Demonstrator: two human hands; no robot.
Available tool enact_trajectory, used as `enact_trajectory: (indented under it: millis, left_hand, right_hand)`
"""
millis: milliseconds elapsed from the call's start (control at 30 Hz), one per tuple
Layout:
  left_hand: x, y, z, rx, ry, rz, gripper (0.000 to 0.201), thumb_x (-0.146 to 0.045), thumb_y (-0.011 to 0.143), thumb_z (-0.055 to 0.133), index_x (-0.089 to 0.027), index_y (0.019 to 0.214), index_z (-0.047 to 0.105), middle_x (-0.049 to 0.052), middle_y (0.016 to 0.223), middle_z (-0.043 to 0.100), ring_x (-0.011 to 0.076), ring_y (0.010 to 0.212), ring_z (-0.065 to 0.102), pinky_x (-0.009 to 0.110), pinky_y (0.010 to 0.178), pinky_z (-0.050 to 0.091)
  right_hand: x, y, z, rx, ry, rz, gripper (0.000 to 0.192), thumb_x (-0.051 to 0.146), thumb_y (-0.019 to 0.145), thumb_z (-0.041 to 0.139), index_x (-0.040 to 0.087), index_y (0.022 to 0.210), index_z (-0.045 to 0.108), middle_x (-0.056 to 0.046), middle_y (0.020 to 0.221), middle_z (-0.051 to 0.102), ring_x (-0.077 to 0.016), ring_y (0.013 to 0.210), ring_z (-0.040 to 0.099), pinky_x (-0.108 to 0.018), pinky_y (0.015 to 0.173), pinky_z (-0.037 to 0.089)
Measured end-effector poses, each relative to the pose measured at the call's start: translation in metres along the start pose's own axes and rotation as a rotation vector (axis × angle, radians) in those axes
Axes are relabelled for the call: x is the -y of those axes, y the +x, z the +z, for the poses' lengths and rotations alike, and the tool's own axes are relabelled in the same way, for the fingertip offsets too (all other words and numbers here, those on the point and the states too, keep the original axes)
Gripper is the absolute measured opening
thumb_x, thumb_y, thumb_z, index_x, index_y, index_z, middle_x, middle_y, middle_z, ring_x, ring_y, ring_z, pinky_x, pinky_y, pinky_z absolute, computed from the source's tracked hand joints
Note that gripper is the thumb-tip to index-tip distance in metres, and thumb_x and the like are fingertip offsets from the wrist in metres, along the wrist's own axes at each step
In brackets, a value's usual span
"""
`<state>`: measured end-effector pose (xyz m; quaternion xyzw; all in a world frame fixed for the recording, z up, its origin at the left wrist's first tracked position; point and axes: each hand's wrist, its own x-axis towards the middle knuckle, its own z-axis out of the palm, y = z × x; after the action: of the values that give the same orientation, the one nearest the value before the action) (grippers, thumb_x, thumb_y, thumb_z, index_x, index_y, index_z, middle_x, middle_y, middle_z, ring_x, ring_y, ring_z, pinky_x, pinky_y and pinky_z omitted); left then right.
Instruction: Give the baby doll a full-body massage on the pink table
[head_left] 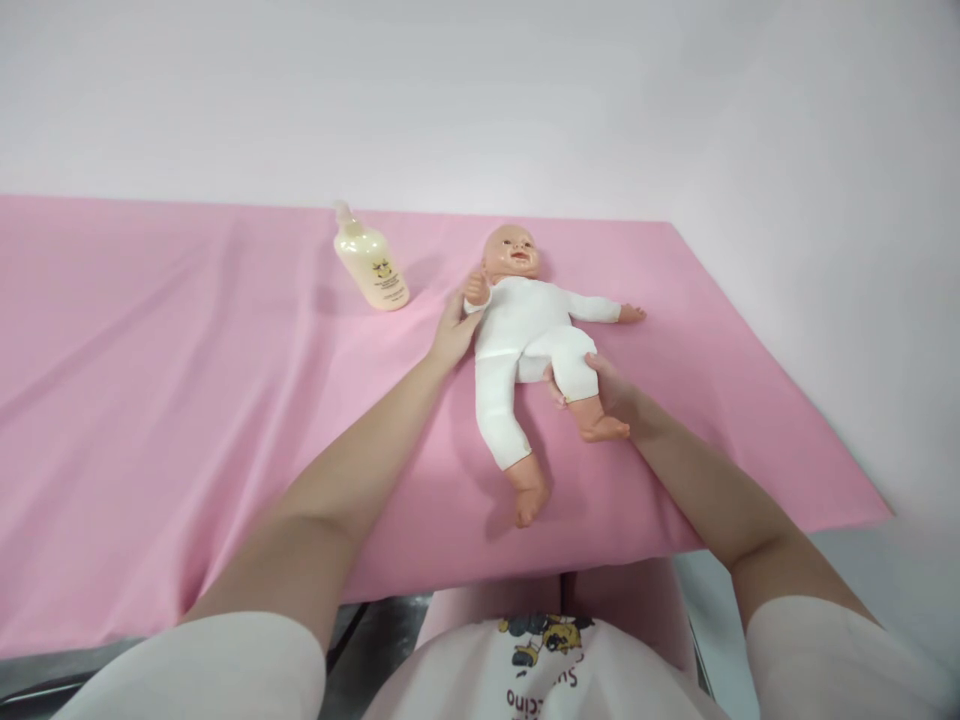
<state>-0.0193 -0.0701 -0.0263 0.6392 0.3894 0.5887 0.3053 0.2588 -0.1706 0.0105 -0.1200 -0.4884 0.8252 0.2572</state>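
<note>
A baby doll [529,335] in a white bodysuit lies on its back on a pink sheet [187,400], head toward the wall. My left hand [452,335] rests against the doll's side, just under its raised arm, fingers along the body. My right hand [600,385] is wrapped around the doll's bent leg, near the knee and shin. The doll's other leg stretches toward me, and its other arm points right.
A cream-coloured lotion bottle [369,262] with a pump top stands on the sheet to the left of the doll's head. The sheet's right edge [787,370] runs diagonally beside a white wall. The near edge hangs in front of my body.
</note>
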Motion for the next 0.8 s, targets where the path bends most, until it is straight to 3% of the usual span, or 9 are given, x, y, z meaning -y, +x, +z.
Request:
enact_trajectory:
  millis: [133, 267, 400, 500, 633, 700, 800]
  left_hand:
    - [0.011, 0.003, -0.001, -0.075, -0.068, -0.046, 0.055, -0.055, 0.084, 0.068, -0.022, 0.125, 0.056, 0.011, 0.129, 0.066, 0.0282, 0.122, 0.062, 0.044, 0.11, 0.047]
    - [0.017, 0.005, -0.002, -0.113, -0.087, -0.066, 0.049, -0.054, 0.084, 0.067, -0.024, 0.121, 0.056, 0.01, 0.129, 0.066, 0.0274, 0.125, 0.061, 0.043, 0.112, 0.045]
    - [0.017, 0.005, -0.002, -0.106, -0.097, -0.078, 0.049, -0.052, 0.084, 0.067, -0.024, 0.122, 0.055, 0.009, 0.127, 0.066, 0.0275, 0.124, 0.061, 0.044, 0.112, 0.045]
    - [0.015, 0.005, -0.001, -0.107, -0.108, -0.078, 0.048, -0.051, 0.083, 0.068, -0.024, 0.121, 0.056, 0.009, 0.126, 0.067, 0.0278, 0.123, 0.062, 0.044, 0.112, 0.045]
    - [0.014, 0.005, -0.001, -0.118, -0.14, -0.076, 0.048, -0.051, 0.081, 0.07, -0.024, 0.12, 0.058, 0.009, 0.126, 0.067, 0.028, 0.124, 0.061, 0.044, 0.112, 0.045]
    - [0.014, 0.005, -0.002, -0.122, -0.144, -0.065, 0.051, -0.052, 0.08, 0.072, -0.024, 0.121, 0.058, 0.01, 0.128, 0.066, 0.0285, 0.125, 0.06, 0.044, 0.113, 0.044]
    - [0.013, 0.004, -0.001, -0.117, -0.123, -0.044, 0.055, -0.055, 0.08, 0.072, -0.022, 0.122, 0.058, 0.011, 0.129, 0.066, 0.0297, 0.126, 0.06, 0.046, 0.113, 0.044]
  right_hand:
    - [-0.005, 0.002, -0.008, 0.167, 0.031, 0.043, 0.064, 0.07, 0.079, 0.066, 0.013, 0.108, 0.063, -0.005, 0.085, 0.071, -0.0149, 0.07, 0.066, -0.025, 0.059, 0.053]
    - [-0.005, 0.004, -0.011, 0.359, 0.053, 0.174, 0.073, 0.063, 0.076, 0.074, 0.011, 0.123, 0.055, -0.012, 0.097, 0.074, -0.0194, 0.081, 0.072, -0.028, 0.069, 0.056]
    - [-0.001, 0.006, -0.012, 0.571, 0.014, 0.268, 0.08, 0.045, 0.077, 0.082, 0.012, 0.137, 0.042, -0.019, 0.112, 0.074, -0.0255, 0.102, 0.073, -0.034, 0.082, 0.057]
    - [0.003, 0.008, -0.012, 0.677, -0.03, 0.334, 0.084, 0.026, 0.078, 0.083, 0.016, 0.144, 0.032, -0.019, 0.122, 0.07, -0.025, 0.11, 0.071, -0.034, 0.085, 0.058]
    - [0.005, 0.008, -0.008, 0.687, -0.024, 0.311, 0.081, 0.01, 0.079, 0.078, 0.016, 0.147, 0.034, -0.017, 0.126, 0.069, -0.0228, 0.113, 0.069, -0.029, 0.082, 0.057]
    - [0.002, 0.006, -0.009, 0.632, 0.016, 0.238, 0.07, 0.017, 0.081, 0.077, 0.013, 0.142, 0.042, -0.016, 0.122, 0.071, -0.022, 0.11, 0.07, -0.028, 0.081, 0.057]
    - [-0.004, 0.002, -0.016, 0.44, 0.123, 0.167, 0.066, 0.037, 0.075, 0.082, 0.012, 0.13, 0.053, -0.012, 0.108, 0.075, -0.0199, 0.095, 0.073, -0.026, 0.073, 0.057]
